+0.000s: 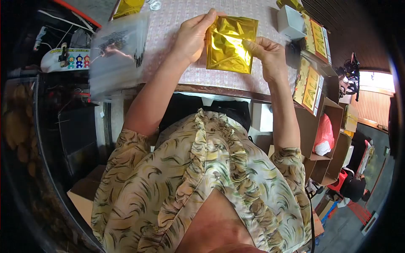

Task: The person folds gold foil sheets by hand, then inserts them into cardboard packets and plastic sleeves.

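Gold foil packet [232, 44]: held upright between both hands, above the bench [187, 80]. Left hand [195, 37]: pinching its upper corner, forearm angled inward. Right hand [269, 57]: thumb on its face, gripping the opposite edge, forearm near vertical. Clear plastic bags [118, 52]: outward of left hand.

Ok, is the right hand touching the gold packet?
Touching. The head view shows the right hand with its thumb lying on the gold packet.
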A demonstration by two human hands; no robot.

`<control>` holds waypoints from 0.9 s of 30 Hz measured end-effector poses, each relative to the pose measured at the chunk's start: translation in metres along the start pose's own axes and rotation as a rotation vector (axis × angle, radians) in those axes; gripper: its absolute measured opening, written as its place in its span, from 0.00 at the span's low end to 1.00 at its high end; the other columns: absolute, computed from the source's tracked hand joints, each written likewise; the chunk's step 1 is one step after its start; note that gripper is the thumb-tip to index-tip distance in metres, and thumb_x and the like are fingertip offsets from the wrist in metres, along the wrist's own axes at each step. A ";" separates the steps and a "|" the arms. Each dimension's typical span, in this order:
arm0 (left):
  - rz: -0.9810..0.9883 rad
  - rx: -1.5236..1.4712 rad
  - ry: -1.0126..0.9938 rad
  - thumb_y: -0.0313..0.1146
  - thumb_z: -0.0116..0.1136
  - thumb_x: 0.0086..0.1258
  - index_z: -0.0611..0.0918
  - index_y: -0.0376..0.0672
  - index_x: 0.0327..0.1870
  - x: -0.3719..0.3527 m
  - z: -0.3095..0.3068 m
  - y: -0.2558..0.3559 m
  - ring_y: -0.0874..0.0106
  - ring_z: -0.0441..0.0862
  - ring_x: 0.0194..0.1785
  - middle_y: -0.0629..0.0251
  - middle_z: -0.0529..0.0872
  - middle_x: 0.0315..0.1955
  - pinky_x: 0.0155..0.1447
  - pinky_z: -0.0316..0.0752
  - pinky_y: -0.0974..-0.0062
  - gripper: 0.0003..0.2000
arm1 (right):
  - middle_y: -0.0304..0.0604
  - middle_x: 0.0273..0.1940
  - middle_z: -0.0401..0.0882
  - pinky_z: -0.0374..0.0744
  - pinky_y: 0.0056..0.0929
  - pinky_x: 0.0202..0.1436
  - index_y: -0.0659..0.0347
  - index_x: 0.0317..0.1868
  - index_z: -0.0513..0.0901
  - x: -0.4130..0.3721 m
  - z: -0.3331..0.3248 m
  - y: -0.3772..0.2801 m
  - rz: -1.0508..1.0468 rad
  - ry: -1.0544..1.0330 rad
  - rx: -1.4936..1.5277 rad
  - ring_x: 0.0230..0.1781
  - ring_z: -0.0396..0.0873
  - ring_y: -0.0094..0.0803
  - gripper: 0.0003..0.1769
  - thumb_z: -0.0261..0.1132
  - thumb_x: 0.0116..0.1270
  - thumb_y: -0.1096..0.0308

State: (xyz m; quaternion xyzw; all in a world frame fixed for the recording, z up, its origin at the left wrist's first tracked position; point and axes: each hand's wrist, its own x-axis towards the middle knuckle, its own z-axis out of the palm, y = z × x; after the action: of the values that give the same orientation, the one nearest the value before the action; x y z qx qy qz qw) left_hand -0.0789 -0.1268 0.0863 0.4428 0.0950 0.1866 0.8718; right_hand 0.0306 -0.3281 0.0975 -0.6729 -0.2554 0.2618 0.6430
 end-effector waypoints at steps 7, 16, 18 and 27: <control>-0.038 -0.091 -0.014 0.41 0.59 0.83 0.85 0.32 0.57 -0.008 0.001 -0.001 0.74 0.86 0.51 0.62 0.89 0.47 0.60 0.82 0.74 0.18 | 0.39 0.37 0.91 0.78 0.21 0.44 0.65 0.41 0.91 -0.004 0.004 0.009 0.069 0.036 0.163 0.35 0.83 0.21 0.05 0.76 0.68 0.72; 0.018 0.144 0.048 0.39 0.58 0.84 0.85 0.32 0.55 -0.027 -0.002 -0.010 0.83 0.82 0.45 0.69 0.88 0.44 0.49 0.79 0.82 0.16 | 0.41 0.40 0.91 0.82 0.22 0.44 0.65 0.45 0.90 -0.005 0.006 -0.003 0.074 -0.032 0.053 0.36 0.86 0.22 0.09 0.75 0.70 0.69; 0.002 0.164 0.037 0.39 0.58 0.84 0.85 0.32 0.55 -0.031 0.001 -0.011 0.83 0.82 0.44 0.69 0.88 0.43 0.48 0.79 0.82 0.16 | 0.43 0.43 0.91 0.88 0.28 0.49 0.66 0.54 0.87 -0.003 0.008 -0.008 0.069 -0.003 0.135 0.40 0.89 0.26 0.15 0.74 0.71 0.67; 0.040 0.106 0.150 0.39 0.57 0.84 0.86 0.33 0.55 -0.032 0.011 -0.020 0.80 0.85 0.45 0.66 0.90 0.45 0.51 0.81 0.81 0.16 | 0.43 0.39 0.91 0.87 0.28 0.45 0.67 0.48 0.90 0.010 0.006 0.005 0.052 0.037 0.130 0.36 0.88 0.26 0.12 0.72 0.74 0.66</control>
State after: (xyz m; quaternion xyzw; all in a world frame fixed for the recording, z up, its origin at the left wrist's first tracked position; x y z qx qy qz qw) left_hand -0.0994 -0.1589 0.0769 0.4750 0.1606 0.2314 0.8337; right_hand 0.0338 -0.3167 0.0921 -0.6409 -0.2081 0.2820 0.6830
